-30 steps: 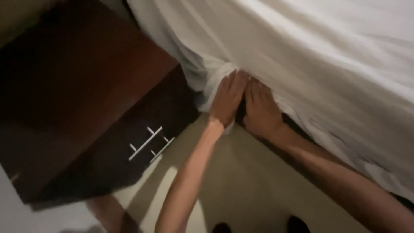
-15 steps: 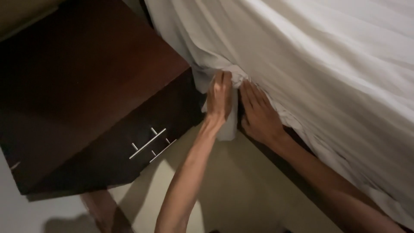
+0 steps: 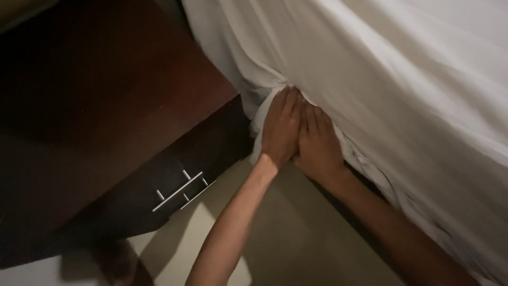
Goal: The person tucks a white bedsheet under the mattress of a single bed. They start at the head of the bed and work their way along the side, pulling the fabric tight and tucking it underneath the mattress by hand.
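A white bed sheet [image 3: 381,69] covers the mattress that fills the right and top of the view. My left hand [image 3: 281,130] lies flat on the sheet at the mattress corner, its fingertips pushed under the bunched fold. My right hand [image 3: 317,145] presses flat beside it, touching it, its fingers pointing up into the same fold. Both hands have straight fingers held together against the cloth, and neither clearly grips it. The fingertips are partly hidden by the sheet.
A dark brown nightstand [image 3: 95,116] stands close to the left of the bed corner, with two metal bar handles [image 3: 182,190] on its front. Beige floor [image 3: 286,233] shows between the nightstand and the dark bed base [image 3: 338,206].
The two hands have drawn together until they touch and have pushed further into the fold at the mattress corner. The view has shifted a little.
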